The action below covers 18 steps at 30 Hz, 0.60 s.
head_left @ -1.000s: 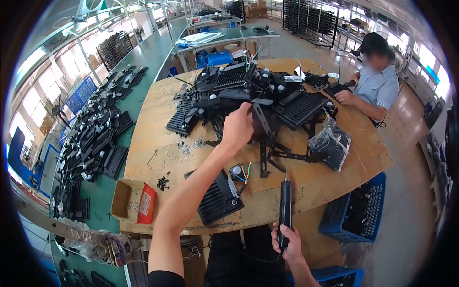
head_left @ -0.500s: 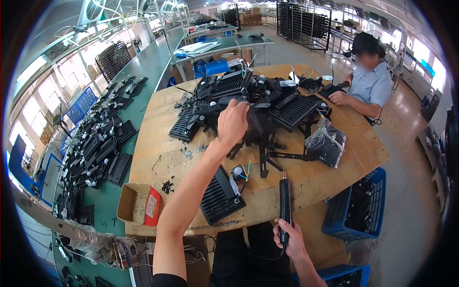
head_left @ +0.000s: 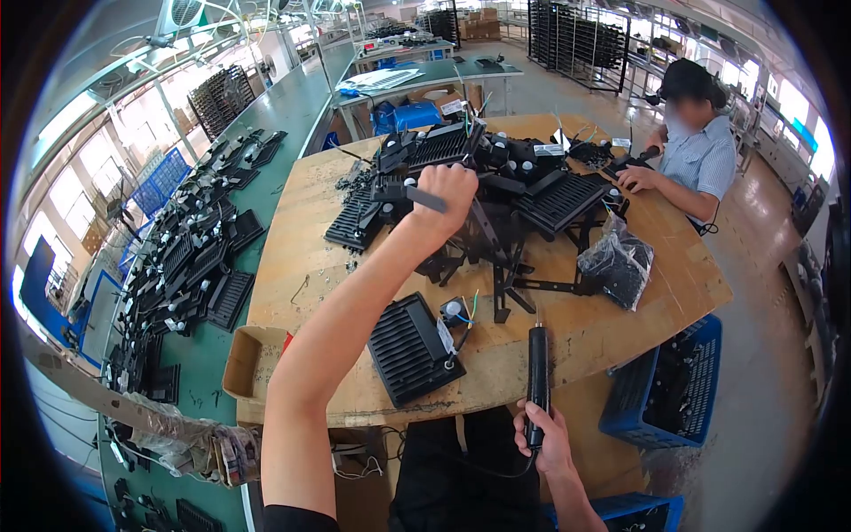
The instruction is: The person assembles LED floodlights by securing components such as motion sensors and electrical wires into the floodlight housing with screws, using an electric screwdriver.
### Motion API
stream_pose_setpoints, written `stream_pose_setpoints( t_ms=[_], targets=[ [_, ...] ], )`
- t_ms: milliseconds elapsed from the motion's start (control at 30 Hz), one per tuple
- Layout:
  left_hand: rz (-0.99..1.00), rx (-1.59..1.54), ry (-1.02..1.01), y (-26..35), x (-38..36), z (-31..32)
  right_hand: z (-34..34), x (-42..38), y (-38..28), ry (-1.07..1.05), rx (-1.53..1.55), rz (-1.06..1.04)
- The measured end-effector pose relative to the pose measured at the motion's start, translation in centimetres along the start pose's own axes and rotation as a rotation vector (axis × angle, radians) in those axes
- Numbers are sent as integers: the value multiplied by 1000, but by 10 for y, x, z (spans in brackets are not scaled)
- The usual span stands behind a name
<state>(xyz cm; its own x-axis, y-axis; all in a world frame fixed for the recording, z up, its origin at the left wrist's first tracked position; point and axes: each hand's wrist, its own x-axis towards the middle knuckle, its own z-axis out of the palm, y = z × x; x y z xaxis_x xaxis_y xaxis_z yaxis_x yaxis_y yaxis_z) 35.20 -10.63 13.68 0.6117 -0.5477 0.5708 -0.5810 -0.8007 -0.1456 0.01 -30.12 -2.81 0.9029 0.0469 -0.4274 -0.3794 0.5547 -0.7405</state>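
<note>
Gripping what looks like a bracket point(head_left: 425, 199), left hand point(head_left: 450, 197); right hand point(head_left: 542, 439) clutches screwdriver point(head_left: 536, 381).

A black metal bracket point(head_left: 424, 197) is lifted clear of a heap of black finned housings point(head_left: 496, 173), while a slim black electric screwdriver point(head_left: 537, 390) stands upright at the table's near edge.

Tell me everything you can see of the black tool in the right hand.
The electric screwdriver is a slim black cylinder, plastic by its look, with a thin metal bit at the top. It stands nearly upright at the near edge of the wooden table, tip up. The right hand grips its lower end; a dark cable runs from its base. It touches no part.
</note>
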Motion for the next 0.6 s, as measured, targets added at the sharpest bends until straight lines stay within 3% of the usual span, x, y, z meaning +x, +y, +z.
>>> stream_pose_setpoints(
  t_ms=[67,133,200,233,267,333,400,533,600],
  targets=[
    [-18,130,100,8,-3,13,0,0,1,-6,11,-2],
    [-1,54,136,14,-7,12,0,-1,-1,-17,19,-10],
    [-248,-508,409,30,-4,17,0,0,-2,-19,14,-10],
    [-332,-743,402,35,0,20,0,-1,-1,-19,9,-8],
    [-332,-747,402,37,2,22,0,-1,-1,-16,7,-8],
    [-516,-1423,210,43,8,10,0,-1,-1,-25,7,-7],
    [-701,-1709,137,39,11,-21,0,0,-2,-17,17,-10],
    [-605,-1588,182,8,-4,-84,-1,0,-1,-11,66,0],
    [-619,-1408,-38,-9,-33,-121,-2,1,0,-14,72,-6]
  ],
)
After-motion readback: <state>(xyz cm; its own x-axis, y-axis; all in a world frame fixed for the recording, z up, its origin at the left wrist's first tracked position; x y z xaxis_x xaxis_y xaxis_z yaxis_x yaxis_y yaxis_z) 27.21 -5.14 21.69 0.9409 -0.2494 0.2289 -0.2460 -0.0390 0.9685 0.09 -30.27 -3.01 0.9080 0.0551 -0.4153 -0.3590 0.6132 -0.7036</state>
